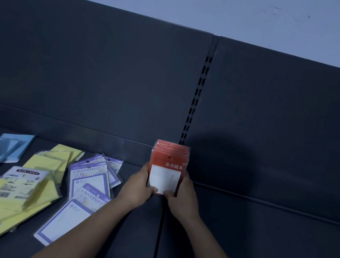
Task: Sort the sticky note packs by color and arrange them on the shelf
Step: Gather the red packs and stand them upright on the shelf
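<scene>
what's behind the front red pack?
More red packs stand upright behind the front red pack, only their top edges showing; their faces are covered. Left hand and right hand clamp the stack's sides.

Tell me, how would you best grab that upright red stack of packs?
Clamp the red stack by its two narrow side edges, one hand from each side, as the left hand and right hand do; pressing inward keeps the upright packs together.

Dark grey back panels (99, 66) rise at the far side, split by a slotted upright (196, 97) (two columns of slots). Pale wall (201, 2) above. Lighting dim, bluish.
</scene>
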A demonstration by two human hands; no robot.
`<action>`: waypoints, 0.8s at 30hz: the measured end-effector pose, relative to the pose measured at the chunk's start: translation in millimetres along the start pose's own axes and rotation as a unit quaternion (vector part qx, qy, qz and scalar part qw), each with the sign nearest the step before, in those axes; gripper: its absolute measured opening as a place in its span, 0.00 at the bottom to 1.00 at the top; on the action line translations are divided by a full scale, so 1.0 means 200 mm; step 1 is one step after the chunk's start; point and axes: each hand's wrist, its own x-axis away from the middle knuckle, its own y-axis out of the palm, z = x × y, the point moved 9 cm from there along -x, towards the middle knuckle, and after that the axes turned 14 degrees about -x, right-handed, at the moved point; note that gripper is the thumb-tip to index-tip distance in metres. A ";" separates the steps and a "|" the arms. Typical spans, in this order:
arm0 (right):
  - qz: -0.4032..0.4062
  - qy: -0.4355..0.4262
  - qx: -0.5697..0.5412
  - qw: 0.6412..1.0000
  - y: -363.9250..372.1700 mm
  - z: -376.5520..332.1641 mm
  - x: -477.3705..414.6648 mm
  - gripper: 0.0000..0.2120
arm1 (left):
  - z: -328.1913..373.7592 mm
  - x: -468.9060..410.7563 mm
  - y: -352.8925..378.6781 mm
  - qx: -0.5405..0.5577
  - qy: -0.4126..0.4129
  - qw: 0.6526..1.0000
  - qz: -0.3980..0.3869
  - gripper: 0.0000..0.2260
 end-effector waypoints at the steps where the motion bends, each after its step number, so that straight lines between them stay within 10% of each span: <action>1: 0.005 -0.004 0.010 1.000 0.00 0.00 0.00 0.33 | 0.00 0.00 0.00 -0.004 0.002 1.000 0.005 0.31; 24: 0.036 0.012 0.111 0.993 -0.14 -0.10 0.09 0.34 | -0.01 -0.03 -0.13 -0.151 0.040 0.988 -0.009 0.22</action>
